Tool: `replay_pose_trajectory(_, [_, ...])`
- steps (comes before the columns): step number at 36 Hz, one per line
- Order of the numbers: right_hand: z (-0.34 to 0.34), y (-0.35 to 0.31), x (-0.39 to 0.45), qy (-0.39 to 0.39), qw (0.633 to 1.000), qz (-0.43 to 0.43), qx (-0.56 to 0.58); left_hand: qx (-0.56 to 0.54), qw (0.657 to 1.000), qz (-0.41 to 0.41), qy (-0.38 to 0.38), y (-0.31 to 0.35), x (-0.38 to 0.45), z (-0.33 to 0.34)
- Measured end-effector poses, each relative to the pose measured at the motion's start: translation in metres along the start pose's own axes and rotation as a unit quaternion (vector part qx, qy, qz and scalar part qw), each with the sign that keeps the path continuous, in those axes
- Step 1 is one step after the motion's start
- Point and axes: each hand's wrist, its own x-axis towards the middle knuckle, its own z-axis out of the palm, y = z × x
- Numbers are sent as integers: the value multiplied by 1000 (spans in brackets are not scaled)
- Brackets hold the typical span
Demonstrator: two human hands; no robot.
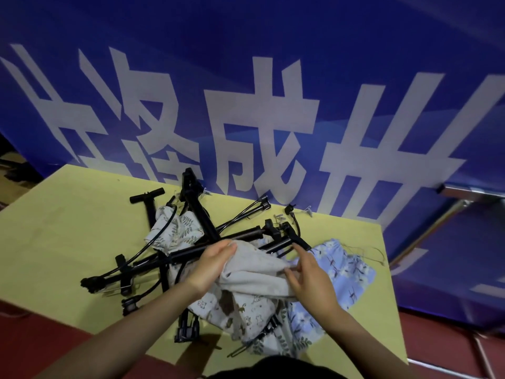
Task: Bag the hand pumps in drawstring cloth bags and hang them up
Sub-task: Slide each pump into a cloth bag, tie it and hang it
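Observation:
Several black hand pumps (202,222) lie crossed in a pile on a yellow table (68,228), their hoses looping out. Cloth bags are mixed in with them. My left hand (213,262) grips the top edge of a beige cloth bag (254,274) in the middle of the pile. My right hand (306,272) pinches the same bag's edge on the right. Under it lies a cream bag with small animal prints (240,315). A blue floral bag (347,272) lies to the right, and a leaf-print bag (177,231) lies under the pumps behind.
A large blue banner with white characters (273,105) stands right behind the table. A metal frame (451,203) shows at the right. Red floor (32,337) surrounds the table. Small loose pump fittings (289,209) lie near the back edge.

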Motion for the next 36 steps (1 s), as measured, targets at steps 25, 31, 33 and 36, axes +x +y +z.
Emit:
replay_pose_trajectory(25, [-80, 6, 13, -75, 622, 178, 759, -165, 977, -85, -106, 29, 8, 32])
replay_pose_trajectory(31, [-97, 17, 1, -8, 557, 175, 812, -292, 934, -152, -141, 31, 10, 52])
replay_pose_trajectory(33, [-96, 18, -1, 30, 651, 214, 728, -253, 945, -158, -138, 29, 8, 63])
replay_pose_trajectory(36, [-80, 35, -1, 129, 845, 233, 464, -61, 990, -76, -106, 19, 14, 76])
